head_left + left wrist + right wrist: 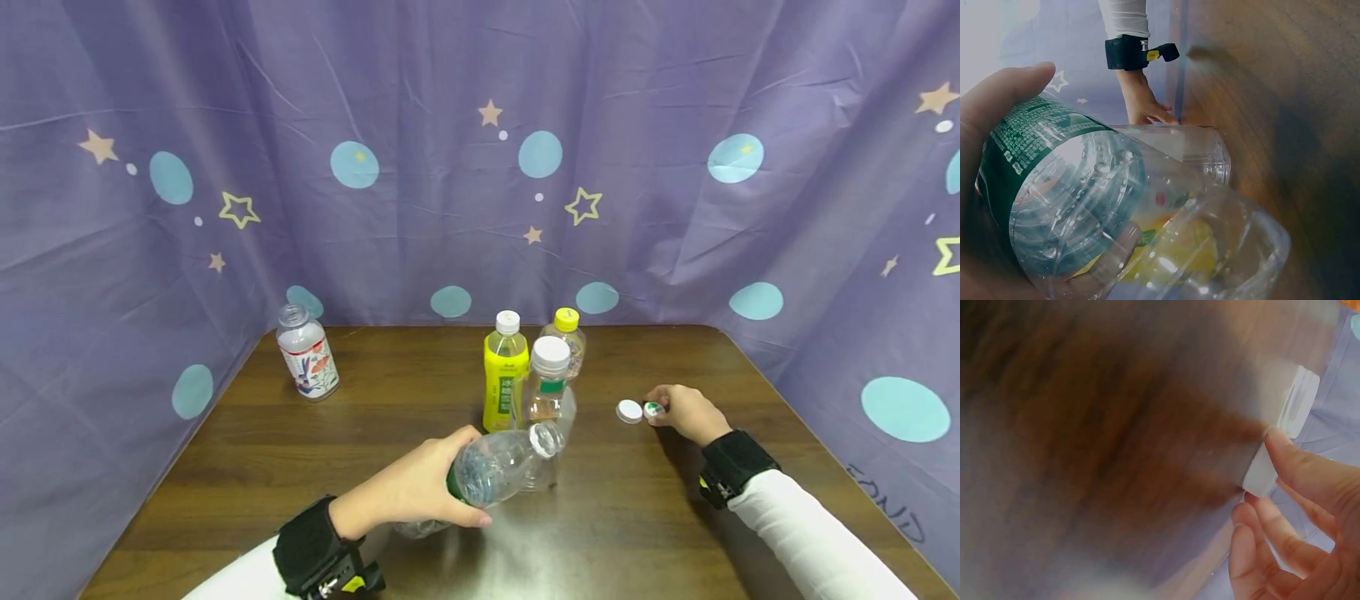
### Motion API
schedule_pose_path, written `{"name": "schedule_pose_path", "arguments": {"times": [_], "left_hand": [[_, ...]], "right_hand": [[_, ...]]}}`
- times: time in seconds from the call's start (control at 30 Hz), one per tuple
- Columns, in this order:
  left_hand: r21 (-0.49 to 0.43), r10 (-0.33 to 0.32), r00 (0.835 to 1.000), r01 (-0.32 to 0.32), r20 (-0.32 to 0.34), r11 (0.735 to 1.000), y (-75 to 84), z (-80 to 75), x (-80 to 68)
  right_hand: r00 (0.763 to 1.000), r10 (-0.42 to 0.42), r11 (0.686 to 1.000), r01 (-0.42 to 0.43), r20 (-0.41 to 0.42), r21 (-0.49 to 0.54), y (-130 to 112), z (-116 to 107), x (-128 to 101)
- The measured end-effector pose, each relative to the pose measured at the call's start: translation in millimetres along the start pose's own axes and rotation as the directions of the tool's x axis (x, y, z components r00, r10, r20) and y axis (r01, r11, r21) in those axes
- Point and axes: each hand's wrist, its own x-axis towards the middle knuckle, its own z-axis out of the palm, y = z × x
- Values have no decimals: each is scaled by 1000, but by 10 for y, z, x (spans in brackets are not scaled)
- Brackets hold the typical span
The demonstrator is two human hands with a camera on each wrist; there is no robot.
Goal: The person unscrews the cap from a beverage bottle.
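My left hand (427, 483) grips a clear plastic bottle (495, 467) with a green label (1041, 144). The bottle tilts to the right, its uncapped mouth in front of a standing clear bottle with a white cap (551, 354). Far to the right, my right hand (690, 414) pinches a small white bottle cap (1262, 475) with a green mark on top, down at the tabletop. Beside it lies a larger white cap (629, 411). In the left wrist view the green-labelled bottle fills the foreground, and the right hand shows beyond it.
A yellow-labelled bottle (506, 375) with a white cap and a yellow-capped bottle (567, 337) stand behind the clear one. An uncapped bottle with a picture label (308, 354) stands at the back left of the wooden table (405, 375). A purple curtain (450, 208) hangs behind.
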Motion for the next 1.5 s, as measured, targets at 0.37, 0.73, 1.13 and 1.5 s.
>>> {"name": "schedule_pose_path", "arguments": {"times": [0.37,0.73,1.13,1.5], "left_hand": [[-11,-14,999,13,-37,1000,-29,-20,-33],[-247,-262,827,155,-497,957,-134,-865,7],[-248,-191,352,-125,-916,961,-556,-1538,678],[-246,-336,410,256,-848,935,-1507,-1214,959]], "right_hand": [[979,-150,986,138,-135,-98,-539,-311,-187],[853,-283,959,253,439,127,-736,-189,-426],[878,-358,934,333,319,132,-748,-84,-347],[884,-365,930,334,292,153,-737,-35,-287]]}}
